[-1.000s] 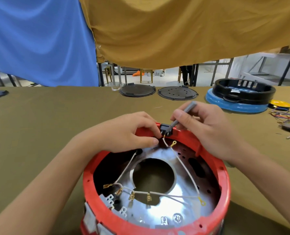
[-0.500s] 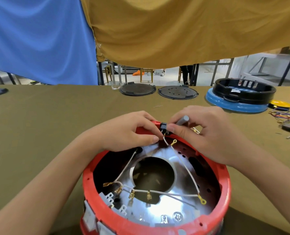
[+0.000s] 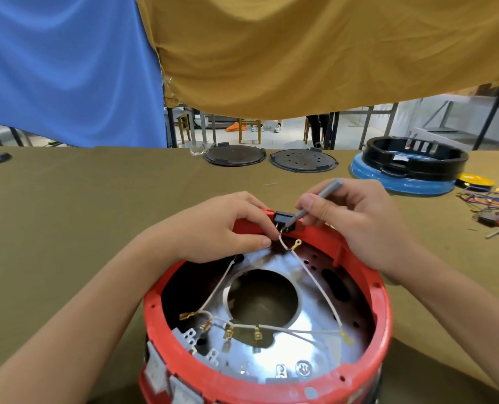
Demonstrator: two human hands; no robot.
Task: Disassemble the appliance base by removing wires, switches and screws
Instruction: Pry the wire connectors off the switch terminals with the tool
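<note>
Blue and mustard cloths hang behind a counter (image 3: 67,205) draped in olive fabric, with chair legs visible past the gap beneath them. Close to the viewer sits the red appliance base (image 3: 368,290), open side up, its shiny metal plate showing inside. The left hand (image 3: 213,228) curls over the far rim, thumb and fingertips pinching beside the black switch (image 3: 283,220) seated in that rim. The right hand (image 3: 356,223) grips a grey tool (image 3: 315,202) like a pen, its tip pressed against the switch.

The base looks like stiff moulded plastic — probably light enough to slide under a prying push, so bracing the rim next to the switch seems sensible. The switch itself is small and likely clipped in; its tabs could snap if levered hard. The white wires (image 3: 315,284) are thin and limp, and are best pulled at their brass terminals rather than mid-length.

The tool's tip is too small to identify, and the switch's clips lie behind the fingers. The base's near wall is cut off by the frame edge. Farther off — two dark lids (image 3: 271,157), a black ring on a blue base (image 3: 403,182) and a tangle of loose wires (image 3: 487,199) at the right.
</note>
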